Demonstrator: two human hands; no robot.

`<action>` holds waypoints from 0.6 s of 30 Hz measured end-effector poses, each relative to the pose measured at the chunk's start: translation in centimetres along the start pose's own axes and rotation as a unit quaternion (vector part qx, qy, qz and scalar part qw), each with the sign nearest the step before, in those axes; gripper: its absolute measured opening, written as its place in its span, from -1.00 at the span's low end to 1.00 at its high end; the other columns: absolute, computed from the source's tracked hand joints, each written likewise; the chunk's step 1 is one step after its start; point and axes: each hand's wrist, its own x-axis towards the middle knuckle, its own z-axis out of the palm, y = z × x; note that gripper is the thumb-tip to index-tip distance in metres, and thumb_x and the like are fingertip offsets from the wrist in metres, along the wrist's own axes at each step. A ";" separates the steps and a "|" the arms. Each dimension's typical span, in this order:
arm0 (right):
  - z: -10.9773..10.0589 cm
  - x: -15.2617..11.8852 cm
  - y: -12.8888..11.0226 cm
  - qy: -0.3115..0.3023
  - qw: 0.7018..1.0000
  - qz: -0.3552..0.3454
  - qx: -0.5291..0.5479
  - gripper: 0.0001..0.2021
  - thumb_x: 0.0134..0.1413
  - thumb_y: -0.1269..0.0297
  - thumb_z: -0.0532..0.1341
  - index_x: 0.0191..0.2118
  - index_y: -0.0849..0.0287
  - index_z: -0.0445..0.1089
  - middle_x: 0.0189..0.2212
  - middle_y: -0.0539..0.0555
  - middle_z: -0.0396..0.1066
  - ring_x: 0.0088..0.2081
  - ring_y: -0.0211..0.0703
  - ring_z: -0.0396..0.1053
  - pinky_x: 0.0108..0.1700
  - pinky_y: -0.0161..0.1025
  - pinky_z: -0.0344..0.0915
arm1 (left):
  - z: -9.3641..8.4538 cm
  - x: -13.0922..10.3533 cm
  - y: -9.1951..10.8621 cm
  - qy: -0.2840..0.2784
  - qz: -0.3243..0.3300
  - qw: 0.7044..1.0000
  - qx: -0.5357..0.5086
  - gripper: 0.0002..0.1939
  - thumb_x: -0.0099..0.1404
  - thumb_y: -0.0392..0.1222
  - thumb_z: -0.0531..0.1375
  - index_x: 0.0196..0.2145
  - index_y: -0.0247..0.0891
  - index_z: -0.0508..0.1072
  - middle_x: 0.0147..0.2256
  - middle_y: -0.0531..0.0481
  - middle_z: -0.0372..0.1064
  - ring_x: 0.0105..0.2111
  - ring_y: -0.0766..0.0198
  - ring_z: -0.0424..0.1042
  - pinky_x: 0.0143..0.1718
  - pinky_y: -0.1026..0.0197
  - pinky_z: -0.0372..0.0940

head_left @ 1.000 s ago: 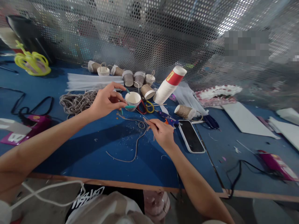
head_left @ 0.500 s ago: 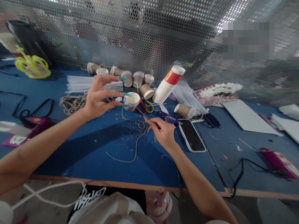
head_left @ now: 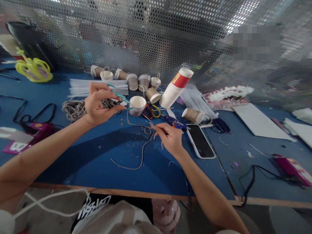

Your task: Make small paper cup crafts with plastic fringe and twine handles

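A small white paper cup (head_left: 137, 103) stands upright on the blue table, with grey material around its lower part. My left hand (head_left: 98, 102) hovers at its left side. Its long teal-nailed fingers are bent and apart from the thumb, with nothing between them; the thumbnail is at the cup's edge, and I cannot tell if it touches. My right hand (head_left: 170, 138) is closed on a thin pointed metal tool (head_left: 148, 119), whose tip is at the cup's lower right. A grey cord (head_left: 142, 156) runs from beside the cup and curves across the table.
Behind are cord-wrapped cups (head_left: 133, 82), a tall cup stack (head_left: 175, 89) and white strips (head_left: 97, 86). Scissors (head_left: 156, 111), a blue glue gun (head_left: 174, 122) and a phone (head_left: 201, 141) lie to the right. A grey cord bundle (head_left: 75, 109) is at left. A perforated metal screen (head_left: 109, 35) stands behind.
My left hand has drawn left from around the cup, its fingers bending more. My right hand and the pointed tool have hardly moved.
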 end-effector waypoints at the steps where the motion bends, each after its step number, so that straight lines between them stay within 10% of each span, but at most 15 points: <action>1: 0.0 0.0 0.0 0.000 1.000 0.000 0.000 -0.81 0.26 0.27 0.15 -0.36 0.14 0.44 -0.61 -0.06 0.46 -0.69 -0.36 0.31 -0.61 -0.38 0.24 | 0.0 0.1 0.0 0.013 0.014 1.000 0.001 -0.59 0.02 0.03 0.44 -0.26 -0.10 0.37 -0.40 0.04 0.34 -0.31 0.26 0.37 -0.38 0.17 0.39; 18: 0.0 0.0 0.1 0.008 1.000 -0.010 0.002 -0.83 0.25 0.29 0.16 -0.36 0.15 0.44 -0.62 -0.07 0.44 -0.66 -0.35 0.35 -0.58 -0.40 0.26 | -0.1 -0.2 -0.5 -0.024 -0.054 0.998 0.020 -0.59 -0.01 0.10 0.43 -0.37 -0.10 0.33 -0.40 0.03 0.32 -0.32 0.25 0.35 -0.32 0.11 0.41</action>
